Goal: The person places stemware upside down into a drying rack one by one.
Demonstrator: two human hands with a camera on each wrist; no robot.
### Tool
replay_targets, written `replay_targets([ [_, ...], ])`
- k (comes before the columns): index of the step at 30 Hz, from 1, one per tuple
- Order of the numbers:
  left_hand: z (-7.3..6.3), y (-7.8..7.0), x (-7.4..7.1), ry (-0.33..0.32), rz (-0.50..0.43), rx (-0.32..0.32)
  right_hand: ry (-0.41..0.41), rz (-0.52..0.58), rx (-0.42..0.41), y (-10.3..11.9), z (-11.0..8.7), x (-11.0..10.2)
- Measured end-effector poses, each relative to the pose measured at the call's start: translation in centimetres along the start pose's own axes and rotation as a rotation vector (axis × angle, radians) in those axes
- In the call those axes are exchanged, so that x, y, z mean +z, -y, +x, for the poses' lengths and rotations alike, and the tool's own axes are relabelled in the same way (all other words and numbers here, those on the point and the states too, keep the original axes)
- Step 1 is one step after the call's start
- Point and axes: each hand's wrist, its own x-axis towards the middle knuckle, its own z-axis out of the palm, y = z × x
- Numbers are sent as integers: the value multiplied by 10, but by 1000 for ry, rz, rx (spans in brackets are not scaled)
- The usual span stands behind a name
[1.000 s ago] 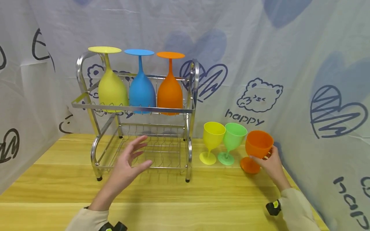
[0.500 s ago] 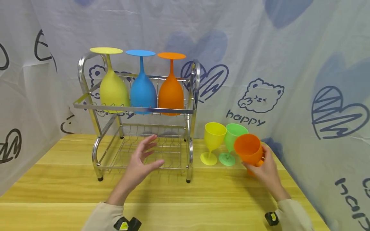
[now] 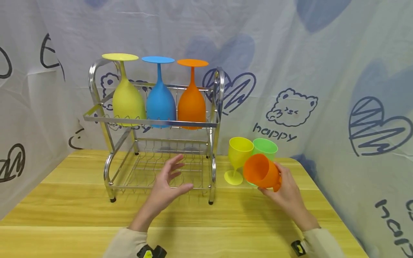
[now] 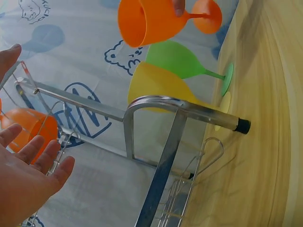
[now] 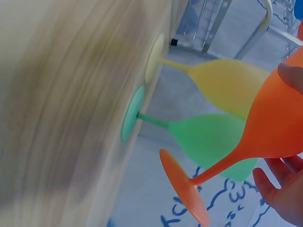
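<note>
While it slants, the held goblet (image 3: 263, 172) opens leftward.

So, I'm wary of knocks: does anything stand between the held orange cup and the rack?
Left to right, the yellow cup stands between held cup and rack, though farther back; the left hand hangs before the rack.

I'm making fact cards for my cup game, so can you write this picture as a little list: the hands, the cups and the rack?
Right hand: holds an orange goblet
Held goblet: tilted, foot off the table
Left hand: holds nothing, in front of the metal rack
Rack, top shelf: yellow cup, blue cup, orange cup; all upside down
Standing upright on table: yellow goblet, green goblet
Cups in sight: six
</note>
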Motion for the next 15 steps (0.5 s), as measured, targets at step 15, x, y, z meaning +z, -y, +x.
replay_targets([
  [15,6,5,21,62,-16,-59,10,-72,-229,30,11,13],
])
